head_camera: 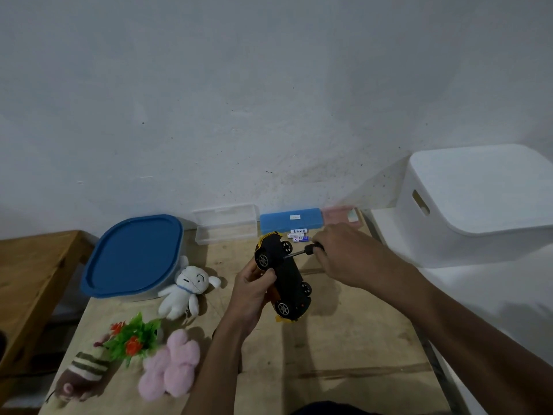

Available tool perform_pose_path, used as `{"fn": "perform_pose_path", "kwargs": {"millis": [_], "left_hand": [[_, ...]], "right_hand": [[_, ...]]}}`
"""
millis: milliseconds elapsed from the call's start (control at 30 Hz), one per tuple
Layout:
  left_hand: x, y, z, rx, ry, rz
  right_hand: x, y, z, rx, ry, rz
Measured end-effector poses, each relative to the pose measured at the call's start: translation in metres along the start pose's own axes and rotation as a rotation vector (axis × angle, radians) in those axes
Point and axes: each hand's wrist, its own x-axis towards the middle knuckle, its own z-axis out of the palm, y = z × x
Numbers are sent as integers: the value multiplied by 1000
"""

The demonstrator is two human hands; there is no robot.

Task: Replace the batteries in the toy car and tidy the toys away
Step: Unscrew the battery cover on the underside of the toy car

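Head view: toy car (282, 278) flipped belly-up above the table (344, 348), left hand (250, 290) wrapped round its side. Right hand (344, 253) closed on a screwdriver (302, 252), tip at the underside. Batteries (297, 235) just beyond the car. Could slip off the screw if tilted, probably chewing the head.

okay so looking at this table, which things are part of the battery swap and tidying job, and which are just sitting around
In the job:
toy car, in the left hand
screwdriver, in the right hand
batteries
white plush, pink plush, striped plush
blue-lidded tub

Lying about:
plastic plant
clear case
blue case
white bin
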Motion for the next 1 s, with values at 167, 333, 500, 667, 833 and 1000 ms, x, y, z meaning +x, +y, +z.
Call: {"fn": "perform_pose_path", "kwargs": {"millis": [167,333,500,667,833,1000], "left_hand": [[0,1,1,-20,15,10],[2,2,3,-28,9,18],[3,3,3,-17,8,23],[3,3,5,-8,8,16],[3,4,8,-11,5,26],[3,6,9,-7,-6,31]], "right_hand": [[1,-1,1,-71,62,-79],[-2,-3,-5,-39,-37,-4],[1,3,-4,-145,44,-97],[3,5,-6,-51,-14,-68],[5,6,-12,-136,-35,-52],[3,2,-20,-189,14,-72]]}}
